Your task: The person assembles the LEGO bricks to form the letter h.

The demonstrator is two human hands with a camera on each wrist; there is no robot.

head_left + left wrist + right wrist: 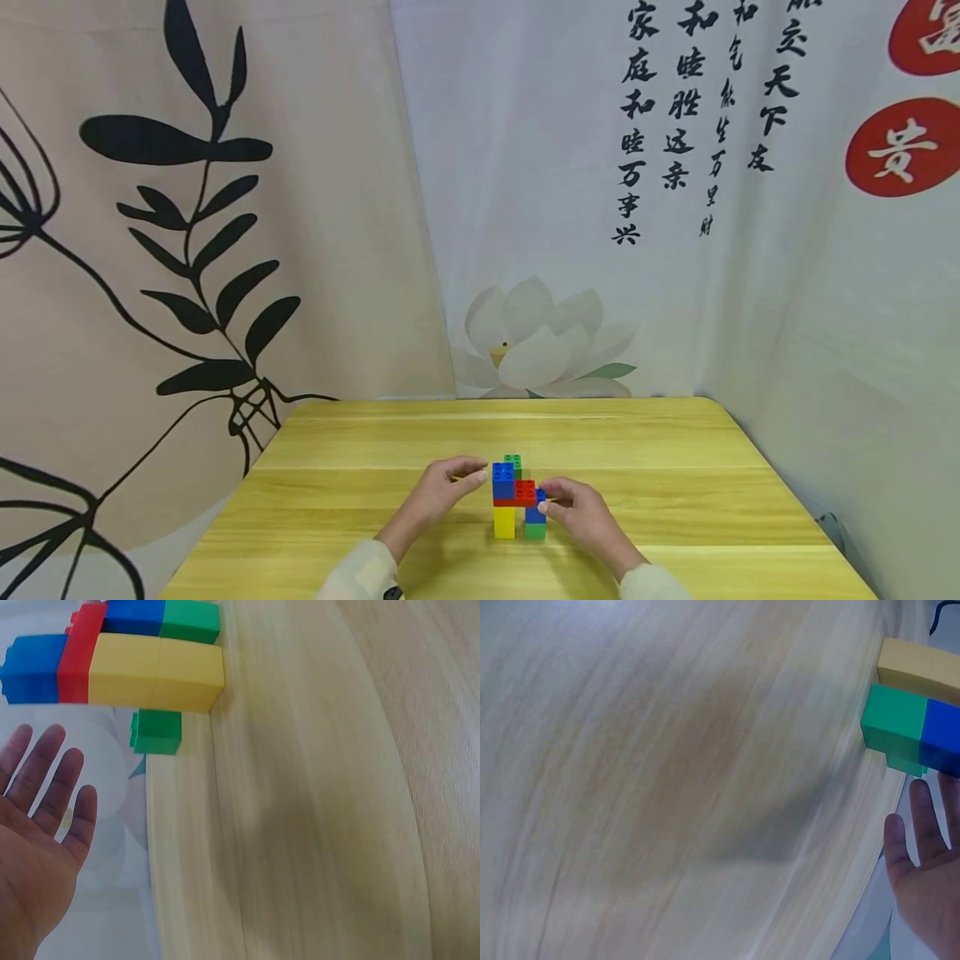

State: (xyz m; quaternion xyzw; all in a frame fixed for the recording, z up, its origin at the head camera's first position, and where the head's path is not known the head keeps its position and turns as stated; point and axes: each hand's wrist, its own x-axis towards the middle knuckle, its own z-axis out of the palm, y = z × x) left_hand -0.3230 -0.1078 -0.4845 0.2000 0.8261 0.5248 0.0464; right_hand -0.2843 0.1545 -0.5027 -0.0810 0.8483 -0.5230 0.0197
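A small brick structure stands on the table. Its left leg is yellow bricks (504, 522), topped by a red brick (524, 492) and an upper blue brick (503, 483). The right leg is a blue brick (533, 515) over a green brick (535, 532). Another green brick (158, 732) sits behind. My left hand (445, 490) is just left of the structure, a gap away, holding nothing; its fingers look extended in the left wrist view. My right hand (584, 517) pinches the right leg's blue brick, thumb in front. In the right wrist view its thumb is out of frame.
The wooden table (360, 442) extends around the structure on every side. A pale cloth backdrop (345, 208) with plant prints and writing hangs behind it. A dark cable (934, 616) shows at the right wrist view's upper right corner.
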